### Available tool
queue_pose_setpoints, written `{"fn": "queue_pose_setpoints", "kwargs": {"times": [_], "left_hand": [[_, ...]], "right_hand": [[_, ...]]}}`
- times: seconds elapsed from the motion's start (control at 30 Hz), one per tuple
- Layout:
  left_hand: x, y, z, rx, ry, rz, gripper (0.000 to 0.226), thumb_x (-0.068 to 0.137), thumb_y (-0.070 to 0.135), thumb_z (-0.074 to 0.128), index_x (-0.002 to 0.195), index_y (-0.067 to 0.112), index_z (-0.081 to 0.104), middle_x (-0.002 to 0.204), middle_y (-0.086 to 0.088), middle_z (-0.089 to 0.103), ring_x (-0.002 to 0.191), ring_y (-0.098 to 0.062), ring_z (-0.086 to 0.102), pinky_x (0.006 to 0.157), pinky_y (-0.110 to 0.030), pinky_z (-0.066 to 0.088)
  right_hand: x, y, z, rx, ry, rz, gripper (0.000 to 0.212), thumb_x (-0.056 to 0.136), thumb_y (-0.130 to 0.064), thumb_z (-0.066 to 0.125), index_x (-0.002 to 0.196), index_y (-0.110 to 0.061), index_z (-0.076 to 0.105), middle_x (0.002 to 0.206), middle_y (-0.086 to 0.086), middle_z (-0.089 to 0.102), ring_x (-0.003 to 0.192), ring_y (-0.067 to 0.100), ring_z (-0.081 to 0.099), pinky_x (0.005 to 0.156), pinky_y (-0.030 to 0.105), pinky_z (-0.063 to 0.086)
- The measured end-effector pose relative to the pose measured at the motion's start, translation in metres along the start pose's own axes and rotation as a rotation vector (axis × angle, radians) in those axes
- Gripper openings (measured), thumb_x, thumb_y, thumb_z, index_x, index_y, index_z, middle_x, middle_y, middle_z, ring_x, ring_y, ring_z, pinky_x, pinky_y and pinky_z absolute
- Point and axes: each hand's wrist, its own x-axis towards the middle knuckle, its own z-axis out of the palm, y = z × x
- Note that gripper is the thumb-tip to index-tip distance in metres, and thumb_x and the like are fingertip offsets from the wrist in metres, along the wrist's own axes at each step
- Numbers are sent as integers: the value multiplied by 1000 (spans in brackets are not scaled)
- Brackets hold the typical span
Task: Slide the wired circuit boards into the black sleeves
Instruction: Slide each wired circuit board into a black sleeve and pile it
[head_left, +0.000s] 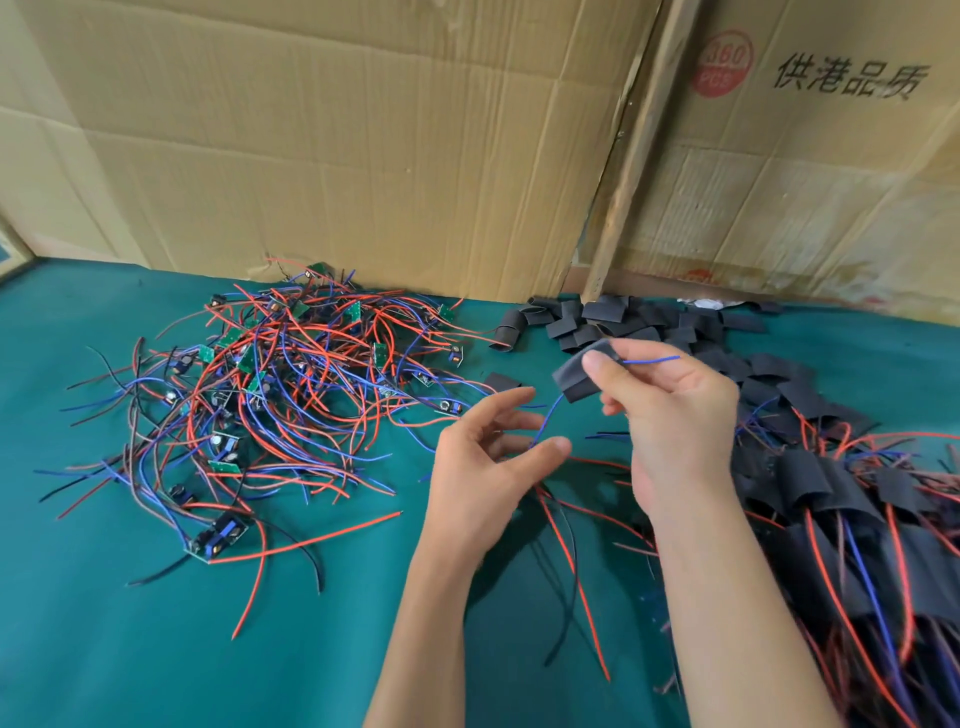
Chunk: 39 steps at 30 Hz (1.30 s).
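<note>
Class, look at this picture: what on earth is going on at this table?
A person is fitting wired circuit boards into black sleeves. The right hand pinches one sleeve with blue wire poking out both ends; the left hand pinches the lower blue wire. Bare boards lie tangled on the left, empty sleeves behind, finished ones on the right.

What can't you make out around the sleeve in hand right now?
Head view only:
- Circuit board inside the held black sleeve: hidden by sleeve and right hand.
- Left hand on the blue wire: pinch unclear.
- Finished pile: cut off by the right edge.
</note>
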Motion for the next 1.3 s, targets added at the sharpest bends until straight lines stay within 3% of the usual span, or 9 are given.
{"fn": "queue_pose_setpoints", "kwargs": {"times": [0.17, 0.3, 0.5, 0.63, 1.0, 1.3], "left_hand": [[-1, -1, 0, -76, -58, -17, 29, 74, 10, 87, 97, 9, 69, 80, -6, 75, 72, -20, 72, 67, -21, 54], [-1, -2, -2, -151, -59, -19, 22, 75, 3, 85, 91, 14, 76, 86, -6, 76, 78, -16, 71, 76, -24, 57], [1, -3, -6, -259, -68, -5, 25, 80, -5, 76, 97, 12, 80, 95, -13, 77, 85, -19, 72, 80, -25, 56], [-1, -4, -5, -244, -91, -4, 19, 82, 4, 76, 100, 10, 79, 92, -11, 78, 80, -18, 72, 78, -26, 56], [0, -3, -5, -422, -85, -77, 23, 77, 8, 77, 100, 7, 74, 93, -18, 75, 85, -25, 74, 68, -26, 57], [-1, 0, -5, -489, -100, -48, 13, 77, 7, 73, 89, 11, 78, 85, -13, 76, 82, -23, 75, 67, -22, 57]], "right_hand": [[3, -4, -4, 150, 118, 28, 20, 80, 1, 82, 78, -18, 77, 59, -4, 66, 51, 11, 53, 56, 20, 46], [6, -3, -7, 183, 137, 49, 17, 81, 1, 81, 84, -15, 76, 61, 0, 62, 55, 15, 51, 61, 25, 46], [7, -3, -18, -23, -144, 99, 12, 82, -1, 80, 83, -13, 79, 72, -1, 70, 60, 11, 56, 60, 22, 47], [4, -3, -18, -70, -316, 156, 12, 83, -2, 79, 87, -13, 80, 77, 3, 72, 61, 13, 56, 59, 23, 47], [3, -8, -18, -90, -248, 49, 13, 84, -7, 80, 86, -19, 81, 73, 1, 73, 62, 12, 60, 58, 20, 51], [4, -8, -18, -76, -292, 109, 14, 85, -6, 78, 99, -9, 78, 81, 7, 74, 67, 16, 63, 61, 23, 52]]}}
